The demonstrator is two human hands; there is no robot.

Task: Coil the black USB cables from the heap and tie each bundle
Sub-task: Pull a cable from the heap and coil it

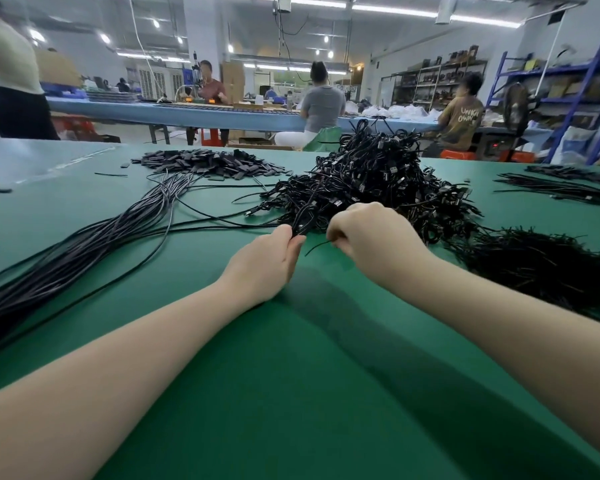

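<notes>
A tall heap of coiled black USB cables [371, 174] stands mid-table on the green mat [257, 393]. My left hand [267, 261] pinches a small black cable bundle [303, 221] at the heap's near edge. My right hand [371, 233], curled into a fist beside it, pinches a thin black tie [317, 247] whose free end sticks out to the left. A long sheaf of straight black cables [84, 247] runs from the left edge toward the middle. A pile of loose black ties [541, 268] lies at the right.
A pile of small flat black pieces [208, 162] lies at the back left. More straight cables [561, 190] lie at the far right. Beyond the table, several people work at a long blue bench [187, 116]; shelving [568, 88] stands at the right.
</notes>
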